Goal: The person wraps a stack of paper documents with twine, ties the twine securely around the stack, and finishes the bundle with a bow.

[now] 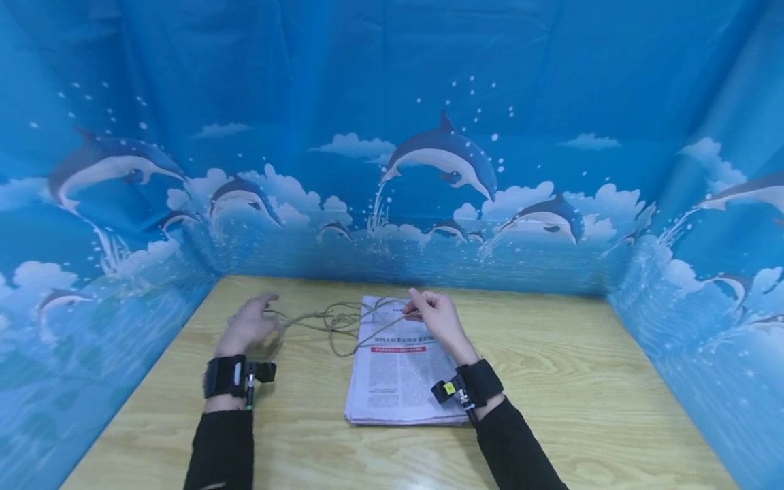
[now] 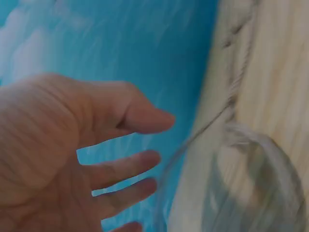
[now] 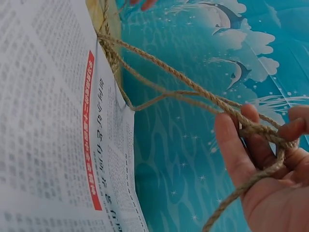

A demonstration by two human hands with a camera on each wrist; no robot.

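A tan twine rope (image 1: 315,315) runs in loose loops between the two hands and over the top of a stack of newspapers (image 1: 392,388). My right hand (image 1: 437,318) is above the far edge of the stack and pinches strands of the rope between thumb and fingers. In the right wrist view several strands (image 3: 183,77) stretch from the stack to that hand (image 3: 270,183). To the left of the stack, my left hand (image 1: 251,323) hovers with fingers spread. Seen in the left wrist view, that hand (image 2: 111,145) has nothing between its fingers, and rope (image 2: 282,169) hangs beyond the fingertips.
A wood-grain table (image 1: 569,388) lies under everything. Blue curtain (image 1: 318,82) printed with dolphins encloses its back and both sides. Each wrist wears a black strap (image 1: 480,381) with a small camera.
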